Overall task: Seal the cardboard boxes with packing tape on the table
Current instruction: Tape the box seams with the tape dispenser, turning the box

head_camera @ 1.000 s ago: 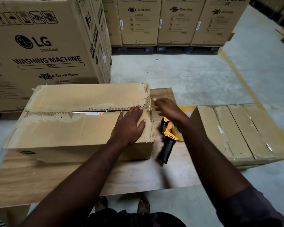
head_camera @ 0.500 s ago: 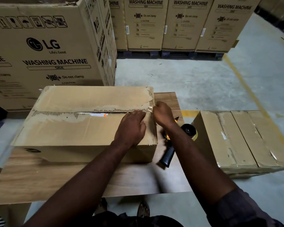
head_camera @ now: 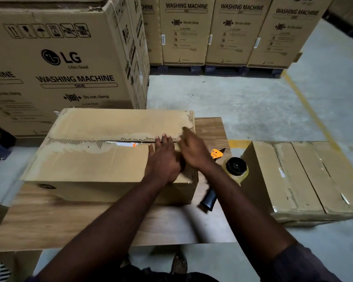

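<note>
A worn cardboard box (head_camera: 102, 159) lies on the wooden table (head_camera: 110, 222), its top flaps meeting at a seam with a narrow gap near the middle. My left hand (head_camera: 163, 159) lies flat on the box top with its fingertips at the seam near the right end. My right hand (head_camera: 194, 149), blurred, rests on the box's right top edge, fingers stretched toward the seam. A tape dispenser (head_camera: 222, 171) with a black handle, orange parts and a tape roll lies on the table just right of the box, under my right forearm.
A taped cardboard box (head_camera: 306, 178) stands on the floor right of the table. Large washing machine cartons (head_camera: 65, 64) rise behind the table and several more (head_camera: 238, 31) stand on pallets at the back. A yellow line (head_camera: 310, 110) crosses the concrete floor.
My right hand has moved from the box's right end up onto its top edge, fingers now stretched out. My left hand's fingers have straightened at the seam. The camera has moved closer.
</note>
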Demonstrator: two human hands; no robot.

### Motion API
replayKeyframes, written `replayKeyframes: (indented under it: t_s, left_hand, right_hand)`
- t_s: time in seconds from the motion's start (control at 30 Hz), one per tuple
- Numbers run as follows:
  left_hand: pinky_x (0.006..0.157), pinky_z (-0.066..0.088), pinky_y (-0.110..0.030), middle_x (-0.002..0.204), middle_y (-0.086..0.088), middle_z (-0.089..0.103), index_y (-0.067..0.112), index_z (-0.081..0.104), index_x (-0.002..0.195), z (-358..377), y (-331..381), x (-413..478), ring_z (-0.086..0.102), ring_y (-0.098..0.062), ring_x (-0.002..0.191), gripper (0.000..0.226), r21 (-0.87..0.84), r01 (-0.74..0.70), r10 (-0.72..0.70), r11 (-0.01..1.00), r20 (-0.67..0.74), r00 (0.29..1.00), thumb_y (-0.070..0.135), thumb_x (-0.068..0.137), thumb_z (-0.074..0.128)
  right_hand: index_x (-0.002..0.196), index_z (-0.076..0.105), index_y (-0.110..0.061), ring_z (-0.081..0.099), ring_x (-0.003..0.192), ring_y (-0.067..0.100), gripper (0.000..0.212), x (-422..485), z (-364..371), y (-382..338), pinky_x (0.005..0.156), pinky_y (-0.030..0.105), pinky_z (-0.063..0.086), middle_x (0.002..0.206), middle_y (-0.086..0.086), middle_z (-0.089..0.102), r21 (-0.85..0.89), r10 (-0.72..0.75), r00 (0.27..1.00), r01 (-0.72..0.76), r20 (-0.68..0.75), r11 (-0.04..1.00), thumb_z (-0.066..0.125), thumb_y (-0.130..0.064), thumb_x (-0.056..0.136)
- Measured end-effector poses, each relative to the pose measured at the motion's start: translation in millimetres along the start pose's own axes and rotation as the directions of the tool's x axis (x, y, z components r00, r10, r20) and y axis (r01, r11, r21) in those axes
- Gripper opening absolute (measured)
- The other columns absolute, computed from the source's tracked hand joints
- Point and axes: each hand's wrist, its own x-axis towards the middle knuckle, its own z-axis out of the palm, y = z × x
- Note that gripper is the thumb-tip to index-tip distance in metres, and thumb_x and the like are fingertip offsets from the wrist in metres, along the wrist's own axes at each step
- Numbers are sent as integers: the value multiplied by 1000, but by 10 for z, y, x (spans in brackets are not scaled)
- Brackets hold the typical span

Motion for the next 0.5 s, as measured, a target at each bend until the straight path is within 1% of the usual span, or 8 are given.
replayKeyframes:
  t_s: [0.03, 0.07, 0.1, 0.17, 0.23, 0.3, 0.4, 0.5]
  left_hand:
    - [125, 7, -50, 168, -12, -1, 12, 3, 161, 6, -8, 2, -4, -33, 155, 77, 32, -19, 19, 999, 26, 999, 42, 100, 39]
    - [125, 7, -50, 168, -11, -3, 13, 0, 160, 6, -24, 5, -5, -32, 155, 77, 57, -37, 35, 998, 41, 999, 42, 100, 39]
    - [125, 8, -48, 169, -10, -3, 14, 0, 160, 4, -44, 7, -4, -31, 155, 76, 59, -46, 43, 997, 40, 998, 42, 101, 37]
    - [125, 11, -44, 169, -3, 4, 16, 7, 161, -30, -159, 14, 2, -23, 155, 69, 7, -53, 53, 999, 5, 999, 43, 103, 32]
    - [123, 12, -42, 168, 5, 12, 23, 16, 161, -71, -362, -4, 8, -13, 154, 62, -31, -86, 85, 996, -19, 996, 44, 104, 30]
    - [123, 8, -44, 167, 11, 14, 28, 18, 160, -118, -665, -47, 10, -8, 153, 60, -6, -91, 91, 996, -30, 995, 47, 105, 30]
    - [123, 2, -50, 167, 10, 16, 27, 20, 160, -237, -1211, -111, 11, -9, 153, 60, -13, 39, -40, 999, -71, 997, 48, 105, 30]
    - [122, 1, -54, 168, -2, 15, 19, 22, 160, -317, -1452, -135, 10, -18, 155, 62, 26, 166, -163, 986, -85, 983, 47, 105, 29]
  right_hand:
    - [153, 34, -5, 32, 148, 29, 53, -25, 105, 18, 117, 38, 22, 158, 17, 38, -111, -20, 995, 31, 99, 993, 38, -35, 109]
    - [158, 26, -9, 16, 154, 25, 61, -42, 181, 54, 123, 45, 9, 166, 12, 23, -205, -10, 987, 43, 158, 978, 29, -45, 109]
    - [160, 19, -13, 5, 156, 21, 66, -54, 210, 91, 124, 49, 1, 169, 6, 12, -258, 14, 983, 34, 181, 966, 22, -52, 108]
    - [162, 11, -15, -6, 156, 17, 72, -62, 232, 132, 124, 52, -6, 170, 1, -1, -340, 42, 983, 21, 177, 940, 15, -59, 105]
    - [162, 6, -14, -11, 156, 15, 76, -93, 255, 121, 123, 53, -9, 170, 0, -7, -440, 49, 987, 24, 152, 898, 12, -62, 104]
    - [162, 4, -13, -13, 155, 15, 78, -106, 281, 99, 123, 55, -10, 170, -1, -10, -481, 68, 992, -7, 109, 877, 11, -63, 103]
    - [162, 3, -12, -13, 156, 18, 81, -111, 354, 48, 121, 60, -12, 169, 2, -10, -519, 122, 991, -75, 57, 852, 9, -65, 102]
    - [161, 7, -4, -11, 156, 28, 84, -73, 486, -123, 117, 62, -18, 169, 13, -7, -554, 200, 980, -172, -11, 814, 12, -64, 102]
